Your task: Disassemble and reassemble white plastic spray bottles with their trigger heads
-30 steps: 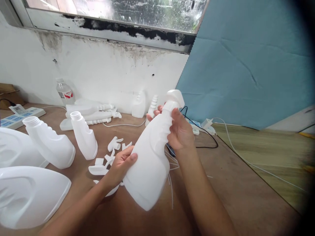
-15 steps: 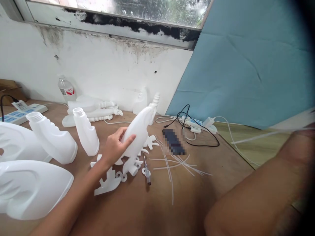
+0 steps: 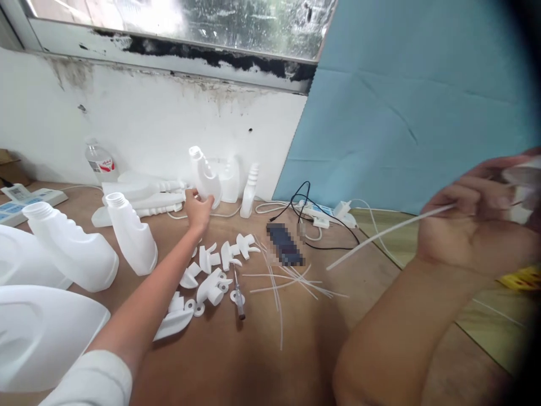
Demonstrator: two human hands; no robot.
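Note:
Toward the back of the table, my left hand [image 3: 198, 210] has its thumb and fingers around the lower part of a white plastic bottle [image 3: 205, 176]. That bottle is upright, its threaded neck bare. Raised at the far right, my right hand [image 3: 469, 217] is closed on a white spray head [image 3: 522, 180], partly cut off and blurred. A thin white tube [image 3: 389, 231] sticks out leftward from the fist. Between my arms lie several white trigger spray heads [image 3: 211, 286], a few small rings [image 3: 198, 308] and a clear-handled screwdriver [image 3: 239, 301].
More white bottles [image 3: 132, 234] stand at the left, and others [image 3: 135, 197] lie along the wall. Loose thin tubes [image 3: 276, 304] spread beside a dark phone [image 3: 284, 243]. A power strip [image 3: 325, 214] with cables sits at the back right, and a water bottle [image 3: 100, 160] at the back left.
My left hand has carried the bottle back to the wall, setting it upright beside other bottles. My right hand has come further into view with the spray head and tube.

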